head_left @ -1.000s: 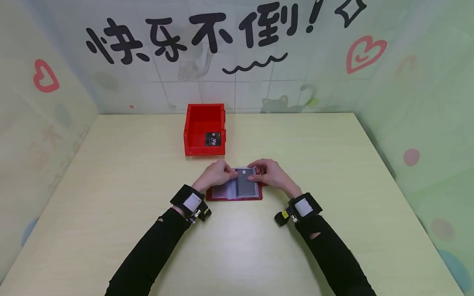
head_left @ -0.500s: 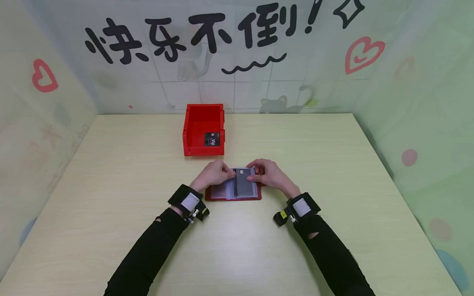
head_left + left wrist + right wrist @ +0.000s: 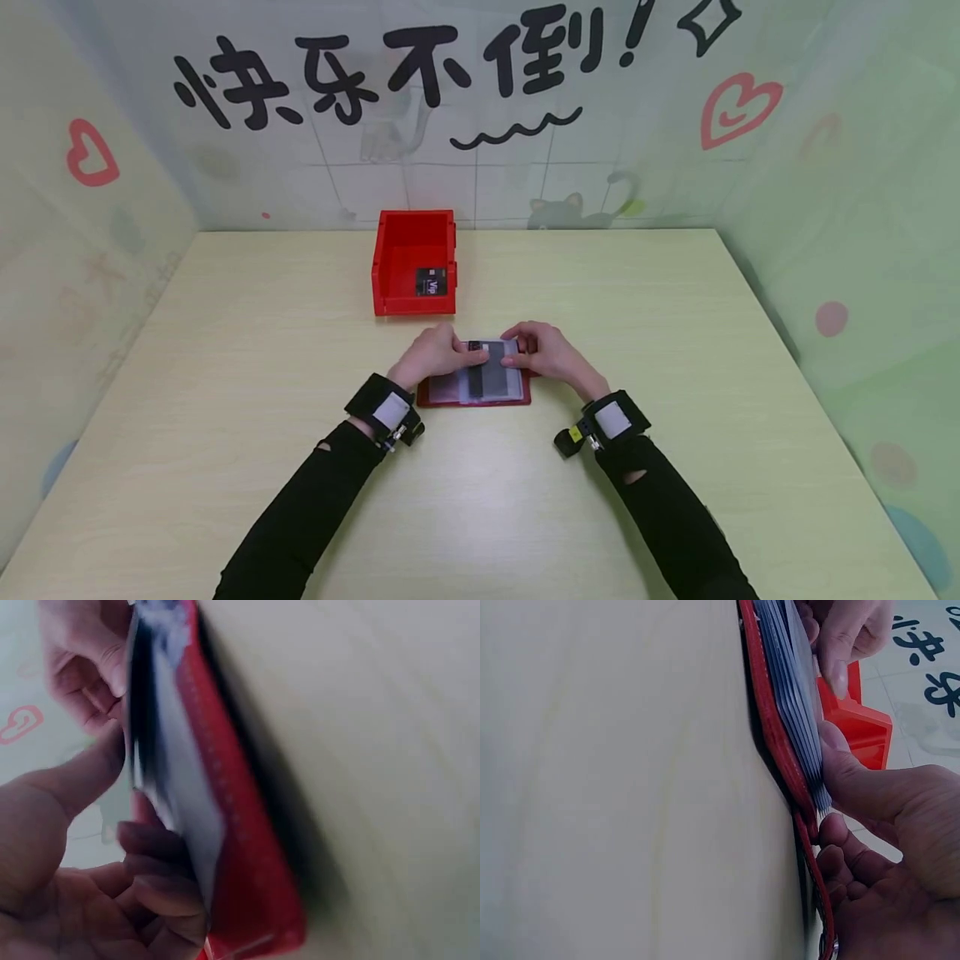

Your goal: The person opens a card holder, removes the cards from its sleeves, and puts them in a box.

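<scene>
An open red card holder (image 3: pixel 527 392) with clear plastic sleeves (image 3: pixel 444 388) lies on the table in the head view. On its right half is a grey card (image 3: pixel 495 382) with a chip, its left part showing darker as a strip. My left hand (image 3: pixel 435 354) has its thumb across the card's upper left part, fingers curled at the holder's edge in the left wrist view. From the right, my right hand (image 3: pixel 549 352) pinches the sleeve stack (image 3: pixel 799 712) at its upper edge, thumb on top and curled fingers beside the red cover.
Behind the hands stands a red bin (image 3: pixel 412 242) with a black "Vip" card (image 3: pixel 431 282) inside. A printed backdrop (image 3: pixel 480 183) encloses the pale wooden table (image 3: pixel 262 333). Each wrist wears a strapped camera.
The card has slid left, showing a dark strip along its left side. My left thumb has moved right, further over the card. The right hand keeps its hold.
</scene>
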### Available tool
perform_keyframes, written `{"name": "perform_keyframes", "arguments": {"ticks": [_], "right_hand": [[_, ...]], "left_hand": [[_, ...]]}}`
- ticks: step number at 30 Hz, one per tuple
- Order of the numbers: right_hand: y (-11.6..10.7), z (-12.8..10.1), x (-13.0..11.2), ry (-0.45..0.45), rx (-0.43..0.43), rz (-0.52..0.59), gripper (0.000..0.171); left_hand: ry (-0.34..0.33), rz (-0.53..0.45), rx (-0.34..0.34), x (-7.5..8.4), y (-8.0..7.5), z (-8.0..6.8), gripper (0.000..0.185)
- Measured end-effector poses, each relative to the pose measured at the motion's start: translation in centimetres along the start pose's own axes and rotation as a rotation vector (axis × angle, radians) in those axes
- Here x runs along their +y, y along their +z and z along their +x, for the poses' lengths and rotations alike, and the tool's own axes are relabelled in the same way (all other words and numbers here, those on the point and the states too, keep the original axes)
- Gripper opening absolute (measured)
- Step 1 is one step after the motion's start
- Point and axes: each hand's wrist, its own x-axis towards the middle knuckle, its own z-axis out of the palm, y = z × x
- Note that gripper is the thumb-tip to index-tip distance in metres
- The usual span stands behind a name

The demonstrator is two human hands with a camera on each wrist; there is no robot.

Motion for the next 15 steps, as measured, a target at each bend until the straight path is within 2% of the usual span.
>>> {"name": "perform_keyframes", "arguments": {"ticks": [4,15], "right_hand": [[0.0,0.0,-0.1,-0.005,-0.002,0.005,0.038],[0.02,0.14,-0.05,0.021,-0.008,-0.007,0.039]], "left_hand": [[-0.004,0.015,0.021,-0.09,0.38,-0.04,0.035],[0.008,-0.045,-0.019,-0.92,-0.44,0.2,0.032]]}}
